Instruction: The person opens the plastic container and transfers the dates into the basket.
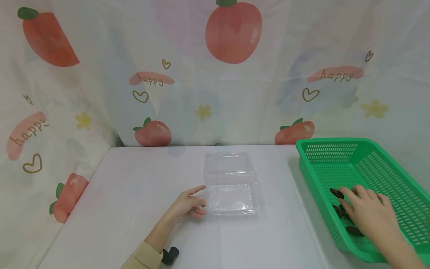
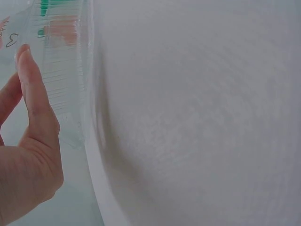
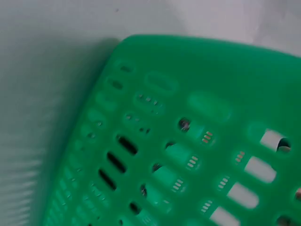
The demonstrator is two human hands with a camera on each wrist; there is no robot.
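A hinged clear plastic box (image 1: 231,198) lies opened out on the white table, its lid (image 1: 228,163) folded back behind it. My left hand (image 1: 189,203) is at the box's left side, fingers extended and fingertips right at its edge. In the left wrist view, a finger (image 2: 35,84) stands against the ribbed clear wall (image 2: 63,80). Over on the right, my right hand (image 1: 373,213) reaches into a green plastic basket (image 1: 315,194). Its thumb and forefinger pinch a small dark oblong piece (image 1: 337,193). More dark pieces (image 1: 354,231) lie below that hand, partly hidden by it.
The basket's slotted wall (image 3: 155,127) fills most of the right wrist view, with dark shapes behind its holes. A fruit-printed cloth (image 1: 235,93) hangs behind the table and along its left side. A black strap piece (image 1: 170,256) sits at my left wrist.
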